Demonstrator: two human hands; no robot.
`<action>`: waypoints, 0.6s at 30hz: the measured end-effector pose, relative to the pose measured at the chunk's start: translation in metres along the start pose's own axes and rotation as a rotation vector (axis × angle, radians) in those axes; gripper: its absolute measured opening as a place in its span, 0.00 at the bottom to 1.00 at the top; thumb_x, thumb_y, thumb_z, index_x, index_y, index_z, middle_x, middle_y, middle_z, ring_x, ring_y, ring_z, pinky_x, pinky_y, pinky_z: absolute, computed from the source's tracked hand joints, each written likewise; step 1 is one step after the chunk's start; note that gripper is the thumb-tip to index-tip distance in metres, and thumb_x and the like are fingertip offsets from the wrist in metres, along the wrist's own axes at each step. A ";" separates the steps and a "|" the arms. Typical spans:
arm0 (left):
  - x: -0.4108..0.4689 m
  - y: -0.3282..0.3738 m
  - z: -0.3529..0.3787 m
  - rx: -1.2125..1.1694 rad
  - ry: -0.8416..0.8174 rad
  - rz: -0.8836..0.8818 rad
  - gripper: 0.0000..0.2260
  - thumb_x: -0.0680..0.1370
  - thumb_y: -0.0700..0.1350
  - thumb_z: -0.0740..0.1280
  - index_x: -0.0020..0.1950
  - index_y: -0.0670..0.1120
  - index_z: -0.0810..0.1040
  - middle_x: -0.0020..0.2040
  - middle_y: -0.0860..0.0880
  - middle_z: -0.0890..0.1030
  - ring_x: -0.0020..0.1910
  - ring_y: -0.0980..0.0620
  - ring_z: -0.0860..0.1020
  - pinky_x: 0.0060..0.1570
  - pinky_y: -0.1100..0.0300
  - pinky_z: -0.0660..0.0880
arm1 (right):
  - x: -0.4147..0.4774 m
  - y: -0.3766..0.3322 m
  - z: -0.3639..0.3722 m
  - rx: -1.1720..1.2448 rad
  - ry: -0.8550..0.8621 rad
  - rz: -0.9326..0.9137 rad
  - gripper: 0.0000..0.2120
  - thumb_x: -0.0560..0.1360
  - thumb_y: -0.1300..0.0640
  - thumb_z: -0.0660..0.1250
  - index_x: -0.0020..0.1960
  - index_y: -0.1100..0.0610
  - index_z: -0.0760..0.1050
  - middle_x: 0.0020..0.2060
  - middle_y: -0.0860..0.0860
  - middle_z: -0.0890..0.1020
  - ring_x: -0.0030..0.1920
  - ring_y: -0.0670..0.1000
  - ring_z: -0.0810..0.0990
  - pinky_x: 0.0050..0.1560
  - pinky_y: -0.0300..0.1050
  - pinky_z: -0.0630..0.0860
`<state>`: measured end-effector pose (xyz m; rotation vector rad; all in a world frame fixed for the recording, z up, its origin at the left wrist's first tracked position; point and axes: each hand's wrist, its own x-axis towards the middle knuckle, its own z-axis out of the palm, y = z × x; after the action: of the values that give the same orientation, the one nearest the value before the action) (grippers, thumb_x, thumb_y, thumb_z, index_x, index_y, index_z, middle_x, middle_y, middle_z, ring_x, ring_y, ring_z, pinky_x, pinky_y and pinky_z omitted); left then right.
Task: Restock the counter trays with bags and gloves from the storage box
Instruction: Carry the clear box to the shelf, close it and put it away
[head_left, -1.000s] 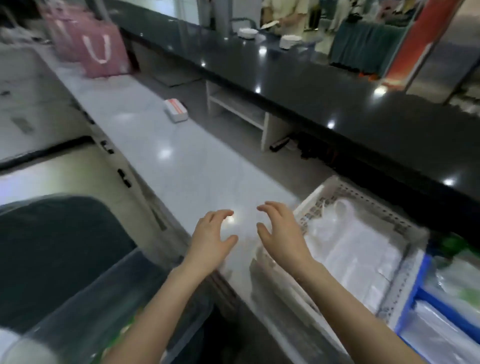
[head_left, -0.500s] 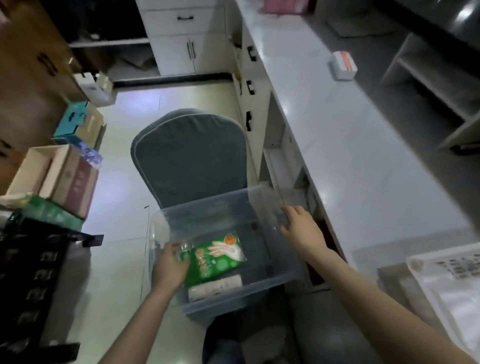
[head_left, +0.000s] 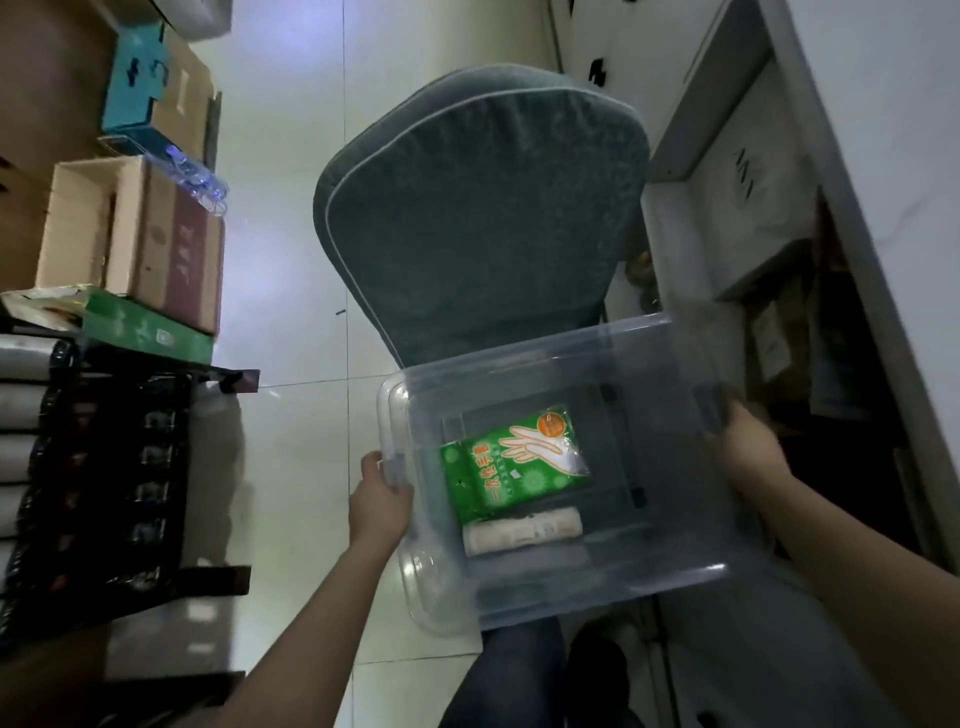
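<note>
A clear plastic storage box (head_left: 670, 525) sits in front of me, partly on the grey chair seat. Inside lie a green pack of gloves (head_left: 511, 460) and, just below it, a pale roll of bags (head_left: 522, 531). My left hand (head_left: 378, 501) grips the box's left rim. On the right rim, my right hand (head_left: 745, 449) holds the box, fingers curled over the edge. The counter trays are out of view.
A grey cushioned chair (head_left: 483, 208) stands behind the box. Cardboard boxes (head_left: 135, 234) and a dark rack (head_left: 93, 467) line the left. The white counter cabinet (head_left: 779, 171) with an open shelf runs along the right. Pale tiled floor (head_left: 291, 312) lies between.
My view has swung from the counter down to the box. Both hands left the counter and took hold of the box's rims; the box now sits closer and tilted toward me.
</note>
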<state>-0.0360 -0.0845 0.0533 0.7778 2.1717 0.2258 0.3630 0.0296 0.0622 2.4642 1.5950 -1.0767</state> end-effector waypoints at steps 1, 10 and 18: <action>0.005 -0.001 0.000 0.012 -0.008 0.005 0.23 0.76 0.41 0.63 0.70 0.46 0.62 0.49 0.36 0.80 0.48 0.37 0.79 0.49 0.49 0.77 | 0.003 0.000 0.004 0.012 0.004 0.015 0.32 0.75 0.63 0.66 0.75 0.54 0.57 0.68 0.62 0.70 0.64 0.64 0.72 0.61 0.53 0.70; 0.025 -0.015 -0.008 0.065 -0.004 0.042 0.19 0.77 0.46 0.63 0.67 0.49 0.64 0.47 0.38 0.80 0.41 0.40 0.78 0.43 0.51 0.77 | -0.025 0.004 0.011 0.055 0.065 0.091 0.30 0.77 0.67 0.58 0.76 0.52 0.55 0.63 0.67 0.73 0.60 0.67 0.74 0.58 0.55 0.71; 0.035 -0.008 -0.039 0.239 0.030 0.245 0.19 0.78 0.52 0.63 0.67 0.50 0.65 0.51 0.36 0.80 0.42 0.39 0.77 0.41 0.53 0.71 | -0.119 0.033 0.025 0.198 0.151 0.180 0.31 0.77 0.62 0.58 0.76 0.45 0.52 0.65 0.66 0.68 0.60 0.66 0.72 0.63 0.55 0.71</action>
<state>-0.0851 -0.0661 0.0539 1.1853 2.1538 0.1029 0.3476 -0.0907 0.0972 2.8156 1.3226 -1.0937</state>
